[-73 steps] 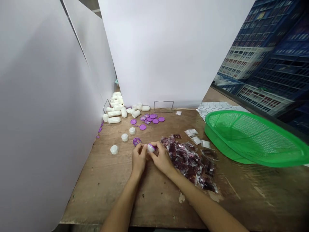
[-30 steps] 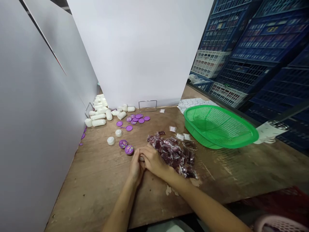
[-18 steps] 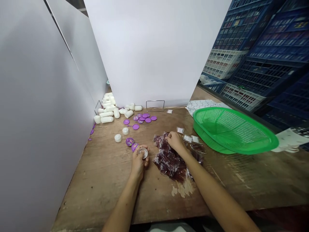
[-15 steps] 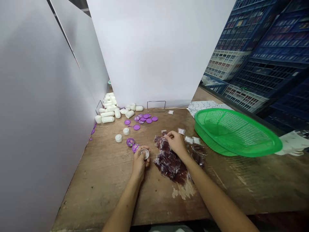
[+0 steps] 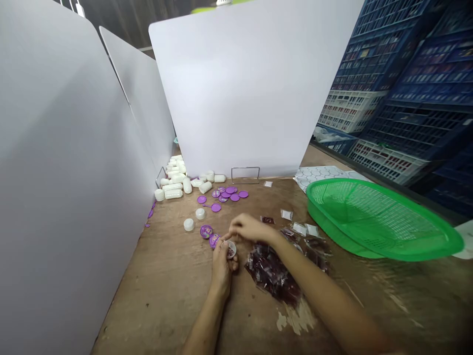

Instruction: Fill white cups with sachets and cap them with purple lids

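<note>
My left hand (image 5: 222,264) is closed around a small white cup (image 5: 231,248), its open mouth facing up. Something dark red shows inside the cup, probably a sachet. Over the cup's far rim reaches my right hand (image 5: 248,228), slightly blurred, fingers stretched toward it and nothing visible between them. Under and beside the right forearm lies a pile of clear sachets with dark red contents (image 5: 271,273). Two round purple printed lids (image 5: 206,231) sit just beyond the left hand. Two white cups (image 5: 189,225) stand upside down to their left.
More purple lids (image 5: 229,190) lie farther back. Stacked white cups (image 5: 173,194) are heaped at the back left. Several white sachets (image 5: 299,229) lie near a green plastic basket (image 5: 369,246) on the right. White panels (image 5: 236,98) border the table; crates (image 5: 391,123) stand beyond.
My right hand has moved left from the sachet pile to the cup. Dark red content now shows in the cup, which looked empty before. The view has tilted upward slightly.
</note>
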Available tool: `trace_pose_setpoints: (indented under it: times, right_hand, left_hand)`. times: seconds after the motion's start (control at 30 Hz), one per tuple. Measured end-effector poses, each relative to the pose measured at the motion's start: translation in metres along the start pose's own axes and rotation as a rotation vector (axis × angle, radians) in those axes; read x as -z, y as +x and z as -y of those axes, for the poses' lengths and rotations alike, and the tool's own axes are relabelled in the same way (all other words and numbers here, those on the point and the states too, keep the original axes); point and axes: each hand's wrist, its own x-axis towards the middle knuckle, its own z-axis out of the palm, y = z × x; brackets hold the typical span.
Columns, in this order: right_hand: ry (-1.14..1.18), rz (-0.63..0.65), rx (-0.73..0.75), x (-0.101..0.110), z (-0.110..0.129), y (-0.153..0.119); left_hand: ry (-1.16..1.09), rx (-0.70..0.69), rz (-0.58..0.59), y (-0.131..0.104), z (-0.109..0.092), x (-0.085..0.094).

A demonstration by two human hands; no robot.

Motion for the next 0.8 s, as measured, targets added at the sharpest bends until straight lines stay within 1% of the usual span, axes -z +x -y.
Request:
trace_pose_setpoints:
  times: [0.07,0.13,0.2,0.27,0.37,0.43,0.47,0.53,0.6,0.63,0.7,0.8]
  right_hand:
    - [-0.022,-0.12,-0.109,0.018,-0.017,0.033]
    - [-0.053,-0.249,-0.172,0.03,-0.033,0.057]
    - [-0.061,-0.321,-0.192,0.034,-0.045,0.069]
    - [-0.046,-0.363,-0.182,0.034,-0.051,0.07]
    - [0.022,-0.409,-0.17,0.026,-0.05,0.057]
    - [0.1,-0.382,-0.161,0.015,-0.043,0.04]
    - [0.143,-0.345,-0.151,0.008,-0.037,0.028]
    - [0.249,-0.206,-0.113,-0.009,-0.025,0.003]
    - [0.339,-0.077,-0.071,-0.024,-0.013,-0.021]
    - [0.357,-0.043,-0.052,-0.029,-0.007,-0.031]
    - [0.324,-0.039,-0.031,-0.035,0.003,-0.044]
    - [0.158,-0.096,-0.021,-0.036,0.013,-0.051]
  left_hand:
    - [0.021,0.014,-0.011,0.002,0.0,0.0]
    - [0.053,0.031,-0.036,0.004,0.001,0.002]
    - [0.075,0.044,-0.086,0.007,0.003,0.005]
    - [0.085,0.035,-0.132,0.009,0.004,0.008]
    - [0.103,-0.003,-0.157,0.01,0.005,0.009]
    - [0.106,-0.022,-0.159,0.008,0.004,0.008]
    - [0.1,-0.03,-0.16,0.006,0.004,0.007]
    - [0.083,-0.044,-0.15,0.003,0.001,0.003]
    - [0.058,-0.052,-0.117,-0.001,-0.002,-0.001]
    - [0.044,-0.05,-0.098,-0.002,-0.004,-0.002]
    - [0.004,-0.04,-0.061,-0.006,-0.006,-0.005]
    - [-0.086,-0.028,-0.021,-0.008,-0.008,-0.006]
